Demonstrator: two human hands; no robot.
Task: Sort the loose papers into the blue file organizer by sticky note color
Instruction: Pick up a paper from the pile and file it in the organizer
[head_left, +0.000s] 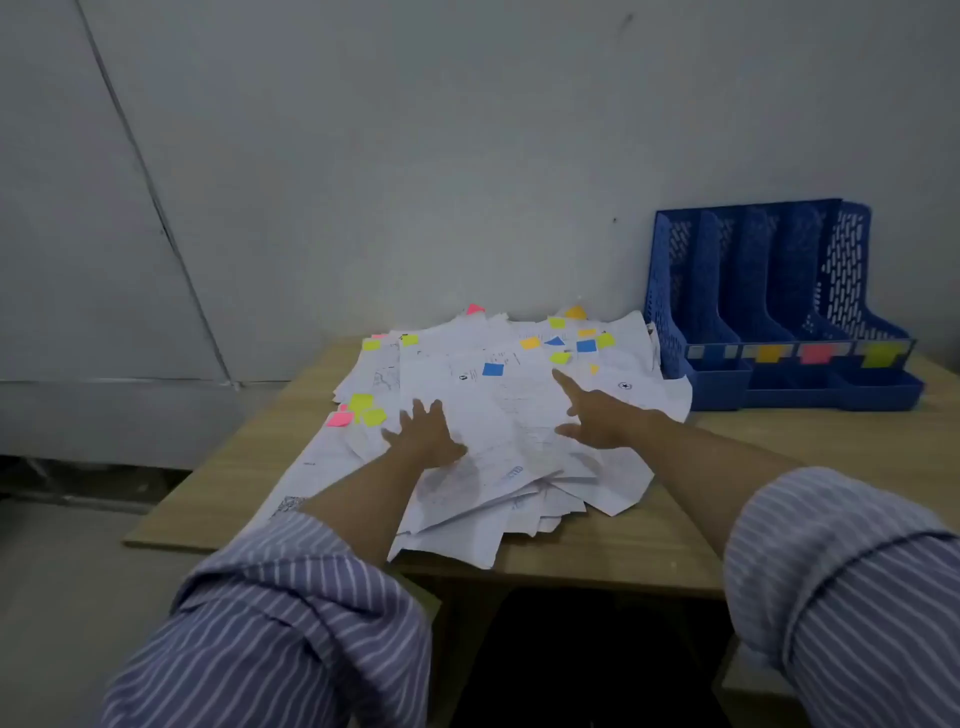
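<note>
Over the heap of loose papers (498, 415) on the surface (779, 457), I am pressing my left hand (428, 434) flat, grip wide, and pointing my right hand (592, 410), grip wide. Right of them, the blue file organizer (779, 306) is standing, color-tagged; print is unreadable.

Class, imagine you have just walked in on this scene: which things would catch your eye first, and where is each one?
First, the heap of loose papers spread over the middle of the wooden table, dotted with yellow, pink, orange and blue sticky notes. Both hands lie on it with fingers spread, the left hand near the pile's left side, the right hand stretched further in. At the back right stands the blue file organizer, its slots empty.
</note>
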